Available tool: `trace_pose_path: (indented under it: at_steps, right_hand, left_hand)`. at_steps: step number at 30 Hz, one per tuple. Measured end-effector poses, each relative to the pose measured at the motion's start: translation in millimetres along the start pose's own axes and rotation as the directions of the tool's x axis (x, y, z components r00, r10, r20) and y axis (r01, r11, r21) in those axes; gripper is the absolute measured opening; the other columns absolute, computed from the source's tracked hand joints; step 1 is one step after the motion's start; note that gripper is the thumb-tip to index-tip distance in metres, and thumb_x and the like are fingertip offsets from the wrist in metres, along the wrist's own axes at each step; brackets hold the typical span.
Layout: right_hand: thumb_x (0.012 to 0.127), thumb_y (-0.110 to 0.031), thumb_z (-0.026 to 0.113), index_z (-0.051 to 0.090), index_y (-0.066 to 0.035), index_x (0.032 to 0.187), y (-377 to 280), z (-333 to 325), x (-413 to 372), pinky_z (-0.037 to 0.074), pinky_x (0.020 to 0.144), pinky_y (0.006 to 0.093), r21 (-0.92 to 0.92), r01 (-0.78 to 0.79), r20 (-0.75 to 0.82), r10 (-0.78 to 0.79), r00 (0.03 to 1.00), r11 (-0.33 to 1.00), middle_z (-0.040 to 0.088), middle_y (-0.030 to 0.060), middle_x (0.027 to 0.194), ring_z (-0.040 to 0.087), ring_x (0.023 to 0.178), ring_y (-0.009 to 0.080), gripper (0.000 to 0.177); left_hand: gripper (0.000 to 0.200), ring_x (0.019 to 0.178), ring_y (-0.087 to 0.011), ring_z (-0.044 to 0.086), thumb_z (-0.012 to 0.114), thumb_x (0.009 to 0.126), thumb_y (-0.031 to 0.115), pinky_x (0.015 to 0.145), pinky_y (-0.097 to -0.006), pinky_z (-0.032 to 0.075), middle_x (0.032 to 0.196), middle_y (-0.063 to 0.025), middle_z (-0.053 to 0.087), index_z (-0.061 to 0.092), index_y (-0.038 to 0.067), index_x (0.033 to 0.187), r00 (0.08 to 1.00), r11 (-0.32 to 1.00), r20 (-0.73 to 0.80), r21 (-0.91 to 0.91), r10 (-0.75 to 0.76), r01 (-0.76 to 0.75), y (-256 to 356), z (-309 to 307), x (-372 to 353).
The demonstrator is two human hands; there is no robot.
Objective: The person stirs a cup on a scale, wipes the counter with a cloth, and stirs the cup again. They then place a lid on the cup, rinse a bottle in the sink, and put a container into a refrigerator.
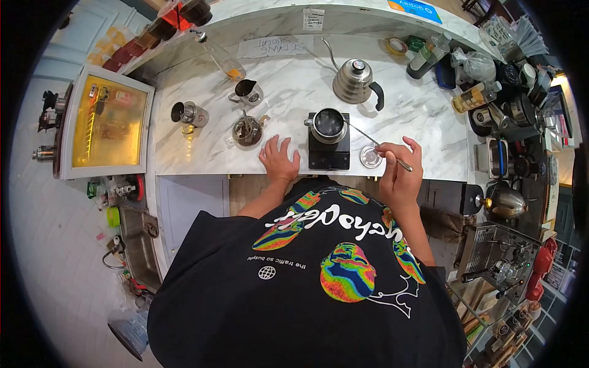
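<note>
My right hand pinches a long thin metal spoon, whose far end reaches the rim of a small metal cup with dark contents. The cup stands on a black scale. Beside the scale lies a round metal lid, just left of my right hand. My left hand rests on the counter edge with its fingers spread, holding nothing. Near it stands a glass server with a utensil in it. Behind the scale is a steel gooseneck kettle.
A metal grinder or canister, a steel pitcher and a clear bottle stand at the left of the marble counter. Bottles and a bag crowd the right side. An espresso machine is at lower right, a sink at lower left.
</note>
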State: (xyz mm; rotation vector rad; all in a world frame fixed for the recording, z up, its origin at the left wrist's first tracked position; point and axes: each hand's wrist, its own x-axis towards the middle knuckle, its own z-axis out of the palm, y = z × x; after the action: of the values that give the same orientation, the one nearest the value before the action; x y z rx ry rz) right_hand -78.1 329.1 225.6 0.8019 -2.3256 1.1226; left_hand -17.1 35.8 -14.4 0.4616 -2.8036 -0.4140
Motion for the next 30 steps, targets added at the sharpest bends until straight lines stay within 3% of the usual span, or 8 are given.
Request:
trace_pose_path:
  at_steps: [6,30]
  right_hand:
    - [0.101,-0.003,0.061,0.065,-0.006,0.102,-3.9,3.2,1.8,0.044,0.102,0.0530,0.034,0.055,0.011,-0.056,0.998,0.998,0.074,0.0035,0.094,0.068,0.077,0.0212,0.006]
    - [0.101,-0.001,0.060,0.065,-0.005,0.099,-2.8,-1.2,2.7,0.044,0.102,0.0534,0.019,0.011,-0.002,-0.011,1.000,1.000,0.074,0.0043,0.094,0.069,0.078,0.0224,0.007]
  left_hand:
    - [0.050,0.145,-0.0327,0.038,0.070,0.086,0.040,0.119,-0.0580,0.022,0.149,-0.0119,0.049,0.066,0.021,0.132,1.000,1.000,-0.001,-0.004,-0.005,0.005,0.3,0.8,-0.6]
    - [0.051,0.142,-0.0345,0.039,0.070,0.086,0.038,0.117,-0.0566,0.023,0.148,-0.0134,0.049,0.065,0.019,0.133,1.000,1.000,-0.018,0.009,0.023,-0.023,-0.1,-1.3,0.0]
